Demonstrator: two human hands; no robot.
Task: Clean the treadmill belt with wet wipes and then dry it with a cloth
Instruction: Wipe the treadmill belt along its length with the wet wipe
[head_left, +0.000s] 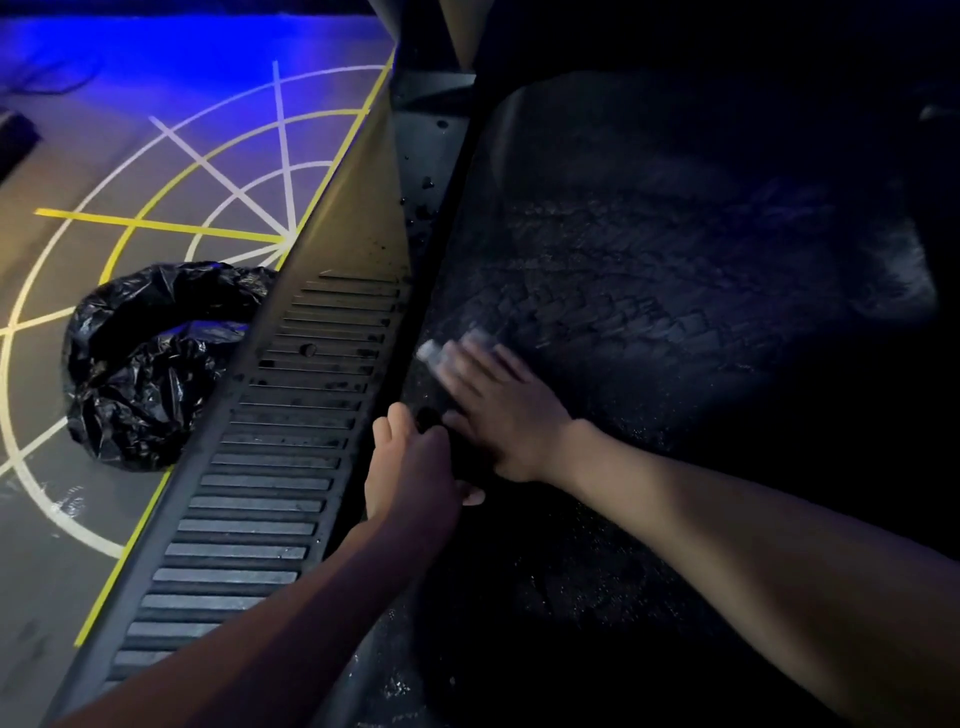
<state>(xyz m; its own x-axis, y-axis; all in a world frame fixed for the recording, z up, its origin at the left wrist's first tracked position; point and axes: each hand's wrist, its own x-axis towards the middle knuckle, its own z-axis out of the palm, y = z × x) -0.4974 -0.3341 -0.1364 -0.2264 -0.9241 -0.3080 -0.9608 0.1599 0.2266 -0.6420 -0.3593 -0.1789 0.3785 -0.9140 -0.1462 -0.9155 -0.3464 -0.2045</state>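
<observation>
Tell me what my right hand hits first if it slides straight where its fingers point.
Probably the ribbed side rail: the right hand, flat on the wipe on the belt, points up-left at it. Dim light blurs the edge.

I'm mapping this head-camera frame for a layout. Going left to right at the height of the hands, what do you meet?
Black bin bag → ribbed side rail → left hand → right hand, pressing a pale wipe → treadmill belt.
</observation>
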